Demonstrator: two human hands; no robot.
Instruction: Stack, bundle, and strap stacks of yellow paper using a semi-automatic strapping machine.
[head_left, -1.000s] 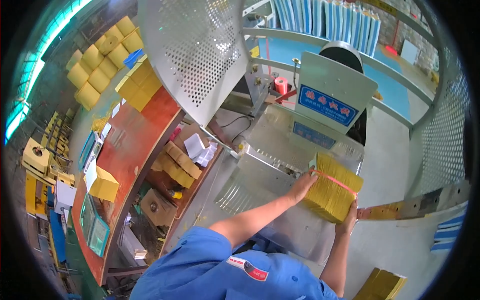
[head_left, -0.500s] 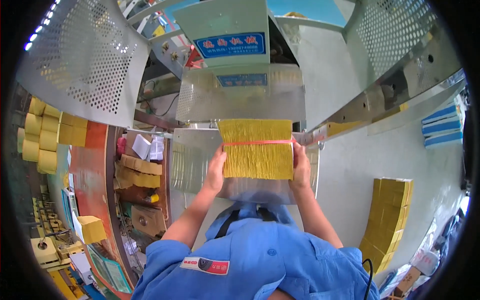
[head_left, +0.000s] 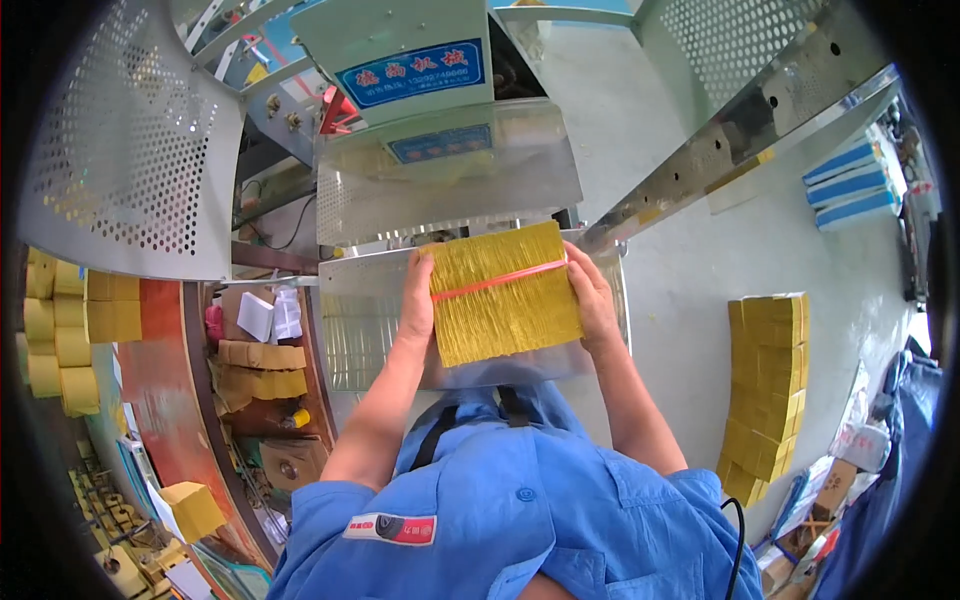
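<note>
Your left hand (head_left: 418, 300) is closed on the left side of a thick, block-shaped yellow paper bundle (head_left: 505, 325) crossed by a flat pink plastic band (head_left: 500, 280); your right hand (head_left: 595, 300) grips its right side. The step in hand seems to be steadying this banded bundle, and the next move calls for even pressure from both palms. Ahead-left of your left hand stands a perforated grey metal guard (head_left: 130, 150). Below both hands is a silver sheet-metal ledge (head_left: 355, 335). Ahead-right of your right hand, a long flat metal bar (head_left: 735, 138) could block a swing; farther right sit stacked yellow paper blocks (head_left: 768, 365).
</note>
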